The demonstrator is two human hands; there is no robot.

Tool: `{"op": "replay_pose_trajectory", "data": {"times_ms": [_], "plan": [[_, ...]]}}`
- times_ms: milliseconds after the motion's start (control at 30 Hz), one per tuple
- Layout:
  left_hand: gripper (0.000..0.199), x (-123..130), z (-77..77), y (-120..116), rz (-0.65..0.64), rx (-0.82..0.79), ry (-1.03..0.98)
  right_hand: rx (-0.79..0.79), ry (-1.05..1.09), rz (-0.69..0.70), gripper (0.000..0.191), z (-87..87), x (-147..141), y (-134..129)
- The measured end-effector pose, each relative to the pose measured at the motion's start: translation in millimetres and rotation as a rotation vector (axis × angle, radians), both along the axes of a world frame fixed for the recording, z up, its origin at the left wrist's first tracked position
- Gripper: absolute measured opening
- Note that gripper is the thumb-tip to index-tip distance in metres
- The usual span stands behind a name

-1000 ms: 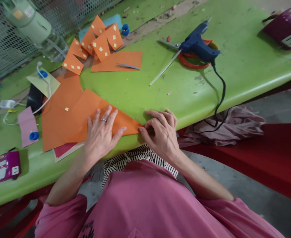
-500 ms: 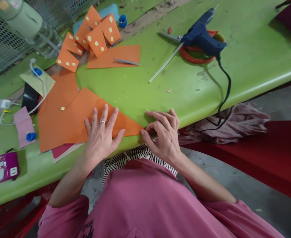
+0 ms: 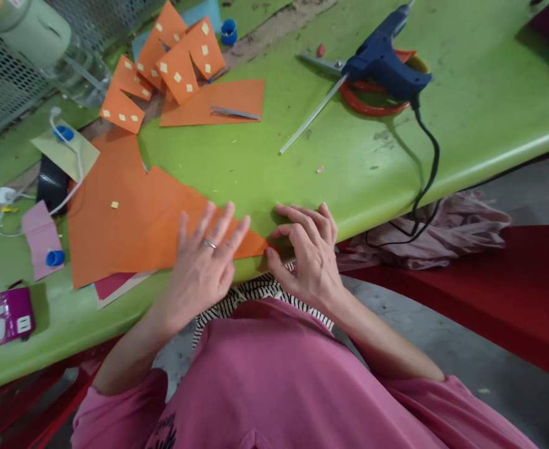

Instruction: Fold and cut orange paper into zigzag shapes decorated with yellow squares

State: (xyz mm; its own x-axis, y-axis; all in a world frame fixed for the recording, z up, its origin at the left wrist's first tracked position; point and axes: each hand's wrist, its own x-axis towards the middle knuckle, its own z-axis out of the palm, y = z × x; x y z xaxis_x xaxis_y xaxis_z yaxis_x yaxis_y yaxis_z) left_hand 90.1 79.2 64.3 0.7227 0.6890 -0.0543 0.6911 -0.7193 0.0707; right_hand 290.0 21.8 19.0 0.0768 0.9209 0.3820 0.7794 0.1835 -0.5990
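Note:
A large orange paper [image 3: 124,231] lies on the green table [image 3: 237,181], narrowing to a point on its right. Over its right part is my left hand [image 3: 206,265], fingers spread and slightly blurred, a ring on one finger; whether it touches the paper cannot be made out. My right hand [image 3: 306,252] rests at the paper's right tip, thumb and a fingertip at the corner, the other fingers curved over the table. The tip is partly hidden by these fingers.
Orange cut pieces with pale squares [image 3: 178,68] and tweezers [image 3: 237,113] lie at the back. A blue glue gun [image 3: 381,62] sits over orange-handled scissors, its cord hanging off the edge. A bottle [image 3: 54,50], pink paper [image 3: 42,240] and a purple case [image 3: 11,316] are at left.
My left hand has slid to the right along the paper, toward its tip. My right hand has stayed at the corner. The view has shifted slightly.

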Motion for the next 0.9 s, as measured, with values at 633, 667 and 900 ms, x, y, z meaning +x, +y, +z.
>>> {"op": "replay_pose_trajectory", "data": {"times_ms": [633,667,900], "plan": [[0.077,2.1,-33.2,-30.8,-0.195,0.172,-0.043,-0.012,-0.052,0.033,0.015,2.6,4.3,1.1],[0.077,2.0,-33.9,-31.3,-0.191,0.18,-0.049,-0.015,-0.06,0.036,0.015,2.7,4.9,1.1],[0.089,-13.3,-35.0,-38.9,-0.12,0.226,-0.053,-0.012,-0.105,0.065,0.012,2.6,9.9,4.8]]}}
